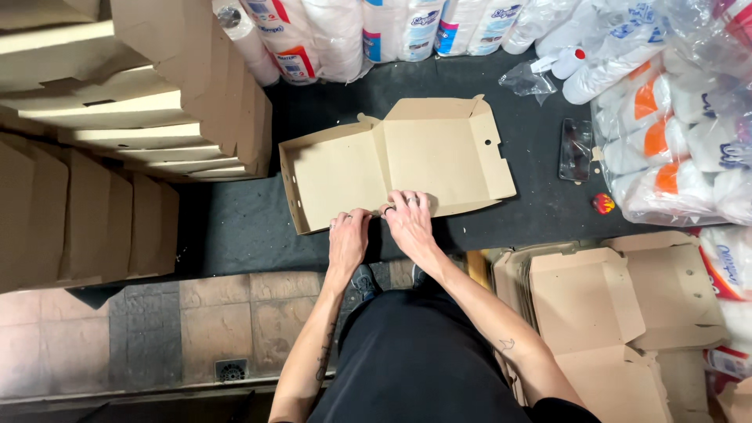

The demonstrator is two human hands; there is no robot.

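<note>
A brown cardboard box (pixel 407 157) lies half folded on a dark table (pixel 235 227), its left half with raised walls and its right half a flat lid. My left hand (pixel 348 239) presses the box's near edge at the middle fold. Right beside it, my right hand (pixel 410 222) grips the near flap of the lid half, fingers curled over the cardboard. Both hands touch the box and nearly touch each other.
Stacks of folded cardboard boxes (pixel 133 117) fill the left. Flat box blanks (pixel 595 305) pile at the lower right. Wrapped paper rolls (pixel 674 149) line the right and back. A clear plastic case (pixel 576 149) and a small red object (pixel 603 204) lie on the table.
</note>
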